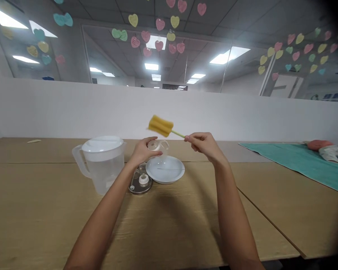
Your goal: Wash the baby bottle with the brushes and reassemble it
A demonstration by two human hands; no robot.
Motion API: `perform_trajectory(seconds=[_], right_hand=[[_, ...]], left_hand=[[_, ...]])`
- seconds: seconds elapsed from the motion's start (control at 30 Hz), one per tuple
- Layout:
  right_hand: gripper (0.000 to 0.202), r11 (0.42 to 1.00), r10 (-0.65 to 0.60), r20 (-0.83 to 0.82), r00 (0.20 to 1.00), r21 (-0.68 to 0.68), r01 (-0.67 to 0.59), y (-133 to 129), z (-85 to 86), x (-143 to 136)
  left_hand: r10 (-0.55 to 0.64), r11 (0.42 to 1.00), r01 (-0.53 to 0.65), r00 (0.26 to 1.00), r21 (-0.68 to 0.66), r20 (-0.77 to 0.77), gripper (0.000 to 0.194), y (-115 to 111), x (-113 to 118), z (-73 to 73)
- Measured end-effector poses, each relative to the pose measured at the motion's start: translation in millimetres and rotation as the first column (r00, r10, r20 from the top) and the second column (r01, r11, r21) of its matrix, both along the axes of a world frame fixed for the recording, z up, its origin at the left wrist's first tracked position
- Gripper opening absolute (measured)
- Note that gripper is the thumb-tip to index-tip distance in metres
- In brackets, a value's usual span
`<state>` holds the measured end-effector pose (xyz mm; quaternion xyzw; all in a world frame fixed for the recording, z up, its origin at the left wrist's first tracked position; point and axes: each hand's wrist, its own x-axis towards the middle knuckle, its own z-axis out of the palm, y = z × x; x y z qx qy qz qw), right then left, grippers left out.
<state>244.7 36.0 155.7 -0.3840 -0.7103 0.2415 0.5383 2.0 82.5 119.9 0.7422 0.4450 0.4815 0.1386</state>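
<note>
My right hand (202, 144) is closed around the thin green handle of a bottle brush with a yellow sponge head (161, 125), which points left and is slightly blurred. Below the sponge, my left hand (143, 151) grips a clear baby bottle (155, 145) with a looped handle on its right side. The bottle is held above a white bowl (165, 170) on the table. Left of the bowl lies a round metal tray (140, 190), bearing a white bottle collar with a nipple (143, 179) and a small clear part with a tube.
A translucent lidded pitcher (105, 165) stands left of my left forearm. At the far right, a green cloth (304, 161) lies under a reddish item and a white patterned one. A seam (270, 221) runs across the wooden table. Behind is a white wall (101, 108) with glass above.
</note>
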Motion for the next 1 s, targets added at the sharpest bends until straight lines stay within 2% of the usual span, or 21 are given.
perform_trajectory(seconds=[0.07,0.13,0.23,0.33,0.43,0.57,0.67,0.73,0.83,1.0], right_hand=[[0.044,0.998,-0.056,0.163,0.985,0.009,0.055,-2,-2.1,1],[0.045,0.995,-0.102,0.274,0.956,0.008,0.104,1,-5.2,-1],[0.044,0.99,-0.125,0.364,0.923,-0.013,0.14,7,-10.3,-5],[0.039,0.985,-0.14,0.425,0.895,-0.031,0.169,11,-12.9,-4],[0.038,0.97,-0.184,0.49,0.852,-0.05,0.238,9,-11.9,-2],[0.042,0.929,-0.279,0.625,0.729,-0.017,0.37,2,-10.2,-12],[0.031,0.89,-0.388,0.705,0.594,0.119,0.441,3,-15.4,-31],[0.025,0.875,-0.447,0.718,0.533,0.229,0.426,8,-22.0,-43],[0.023,0.882,-0.461,0.728,0.508,0.313,0.351,14,-28.5,-51],[0.034,0.903,-0.402,0.733,0.549,0.216,0.373,1,-15.5,-36]], left_hand=[[0.096,0.995,-0.096,0.995,0.001,-0.013,0.061,6,-3,-2.6],[0.136,0.991,-0.136,0.989,0.006,-0.05,0.054,8,-5,-3.7],[0.182,0.983,-0.177,0.973,0.049,-0.141,0.049,9,-6,-4.9],[0.257,0.964,-0.227,0.926,0.136,-0.276,0.046,10,-6,-7.6],[0.289,0.947,-0.202,0.873,0.248,-0.392,0.054,10,-3,-11.6],[0.29,0.945,-0.154,0.805,0.29,-0.518,0.063,8,7,-19.6],[0.245,0.956,-0.091,0.773,0.28,-0.585,0.055,6,19,-26.4],[0.199,0.955,-0.022,0.785,0.295,-0.586,0.053,5,27,-29.8],[0.149,0.951,0.04,0.809,0.307,-0.568,0.058,7,31,-32.1],[0.157,0.977,-0.047,0.822,0.209,-0.548,0.053,15,17,-30.1]])
